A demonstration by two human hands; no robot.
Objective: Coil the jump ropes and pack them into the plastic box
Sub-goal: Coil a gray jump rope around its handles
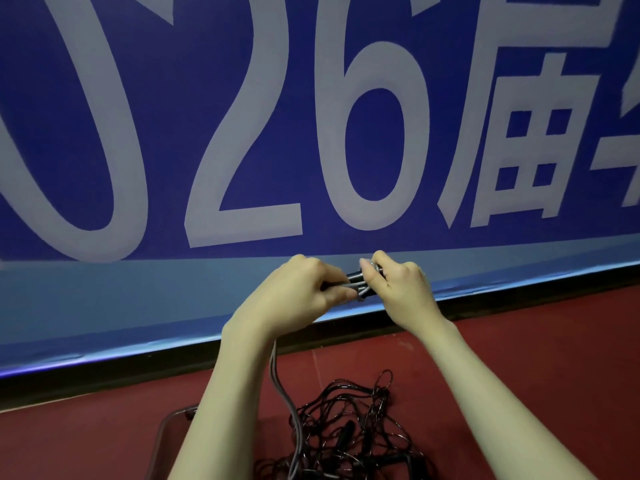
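My left hand (304, 289) grips the black handles of a jump rope (356, 284) held up in front of me. My right hand (398, 285) pinches grey cord wound around those handles at their right end. The grey cord (287, 403) hangs down from under my left wrist toward the floor. A tangled heap of black jump ropes (349, 431) lies on the red floor below my arms. The rim of a plastic box (166, 427) shows at the lower left, mostly hidden behind my left forearm.
A blue banner (242, 133) with large white characters fills the wall ahead. A black baseboard (104, 379) runs along its foot. Red floor (536, 358) stretches to the right.
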